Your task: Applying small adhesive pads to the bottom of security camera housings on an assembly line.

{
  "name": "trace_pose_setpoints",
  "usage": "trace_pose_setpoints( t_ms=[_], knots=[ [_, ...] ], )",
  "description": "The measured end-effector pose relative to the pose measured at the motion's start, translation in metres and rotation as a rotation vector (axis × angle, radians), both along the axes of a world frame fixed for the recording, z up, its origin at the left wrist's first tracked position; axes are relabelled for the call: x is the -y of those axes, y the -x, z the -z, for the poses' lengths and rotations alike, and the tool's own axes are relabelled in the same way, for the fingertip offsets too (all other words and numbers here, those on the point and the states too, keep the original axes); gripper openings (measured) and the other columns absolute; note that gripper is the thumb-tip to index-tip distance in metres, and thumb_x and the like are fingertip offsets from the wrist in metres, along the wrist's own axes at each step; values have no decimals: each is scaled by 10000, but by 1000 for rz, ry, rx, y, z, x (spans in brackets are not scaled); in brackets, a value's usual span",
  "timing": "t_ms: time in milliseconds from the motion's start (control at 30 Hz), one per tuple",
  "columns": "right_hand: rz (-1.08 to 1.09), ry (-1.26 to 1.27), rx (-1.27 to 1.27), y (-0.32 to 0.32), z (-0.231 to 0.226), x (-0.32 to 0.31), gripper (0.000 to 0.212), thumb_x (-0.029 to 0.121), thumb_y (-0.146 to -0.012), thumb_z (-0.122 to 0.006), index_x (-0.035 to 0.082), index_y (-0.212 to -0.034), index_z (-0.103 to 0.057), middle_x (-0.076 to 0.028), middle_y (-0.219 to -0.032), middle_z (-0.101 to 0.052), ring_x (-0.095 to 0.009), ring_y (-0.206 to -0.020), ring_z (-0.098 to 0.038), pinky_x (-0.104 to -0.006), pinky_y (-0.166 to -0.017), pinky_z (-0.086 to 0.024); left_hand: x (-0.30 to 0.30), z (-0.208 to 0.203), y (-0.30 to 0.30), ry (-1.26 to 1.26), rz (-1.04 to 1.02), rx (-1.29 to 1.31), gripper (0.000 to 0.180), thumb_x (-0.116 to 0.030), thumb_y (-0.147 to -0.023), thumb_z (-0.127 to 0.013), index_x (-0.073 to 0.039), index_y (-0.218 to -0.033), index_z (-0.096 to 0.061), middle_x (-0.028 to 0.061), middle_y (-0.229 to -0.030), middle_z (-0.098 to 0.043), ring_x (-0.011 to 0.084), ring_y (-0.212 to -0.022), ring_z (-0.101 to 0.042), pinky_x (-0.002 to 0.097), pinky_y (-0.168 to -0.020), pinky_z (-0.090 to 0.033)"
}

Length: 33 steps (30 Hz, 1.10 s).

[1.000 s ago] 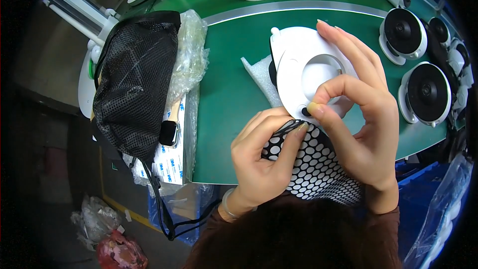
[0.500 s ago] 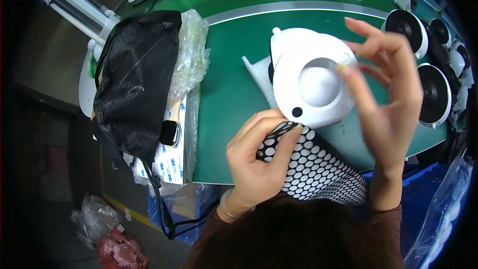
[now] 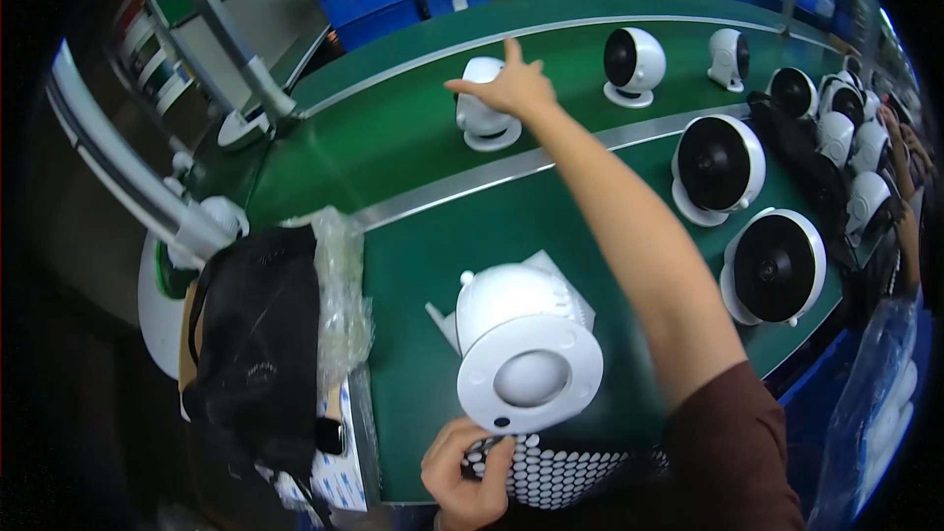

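My left hand point(image 3: 466, 477) pinches the edge of a black sheet covered in round white stick-on pads point(image 3: 560, 477), at the near edge of the bench. Just beyond it a white round-bodied unit point(image 3: 516, 295) lies with its ring-shaped base facing me. One small black round pad point(image 3: 502, 422) sits on that base's rim. My right arm is stretched far forward. At its end my right hand point(image 3: 513, 88), fingers spread, is at the top of another white unit point(image 3: 482, 123) standing on the green belt; whether it touches cannot be made out.
More white units with black round fronts point(image 3: 719, 165) stand at the right and along the belt point(image 3: 364, 138). A black mesh bag point(image 3: 258, 334) and clear plastic wrap point(image 3: 342, 305) lie at the left. Blue crates point(image 3: 369, 0) are stacked behind. Other people's hands point(image 3: 910, 152) show at far right.
The view has tilted up toward the belt. My right hand has left the near unit's base and reached forward to a unit on the belt. My left hand still pinches the pad sheet.
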State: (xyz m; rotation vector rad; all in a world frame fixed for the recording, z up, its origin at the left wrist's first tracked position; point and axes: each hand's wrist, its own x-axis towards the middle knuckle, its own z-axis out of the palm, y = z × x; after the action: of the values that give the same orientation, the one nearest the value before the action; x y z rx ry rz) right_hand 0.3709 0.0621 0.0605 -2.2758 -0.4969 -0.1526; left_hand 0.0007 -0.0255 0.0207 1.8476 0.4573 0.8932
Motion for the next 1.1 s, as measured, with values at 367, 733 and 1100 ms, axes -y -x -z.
trace_pose_setpoints(
  t_ms=[367,733,1100],
  knots=[
    [-547,-349,-367,20,-114,86,459,314,-557,-707,81,-937,-596,-163,-993,-578,-370,-893,-579,-537,-725,-500,-7,8,-3,-17,-82,58,127,-3,-728,-526,54,-841,-514,87,-820,-538,143,-754,-480,254,-723,-367],
    [142,-53,-34,-49,-75,356,676,186,-556,-596,140,-1215,-452,-106,-1003,-543,-196,-895,-532,-328,-780,-422,-2,2,-6,11,-39,99,86,-5,-742,-568,60,-776,-523,53,-742,-548,85,-654,-455,202,-604,-361],
    [182,399,464,-93,-26,393,705,206,-674,-667,74,-1300,-372,-159,-1330,-373,-286,-1229,-350,-342,-994,-310,2,-10,-8,-19,16,-26,84,49,-699,-617,62,-776,-586,90,-764,-588,141,-705,-532,226,-650,-403]
  ],
)
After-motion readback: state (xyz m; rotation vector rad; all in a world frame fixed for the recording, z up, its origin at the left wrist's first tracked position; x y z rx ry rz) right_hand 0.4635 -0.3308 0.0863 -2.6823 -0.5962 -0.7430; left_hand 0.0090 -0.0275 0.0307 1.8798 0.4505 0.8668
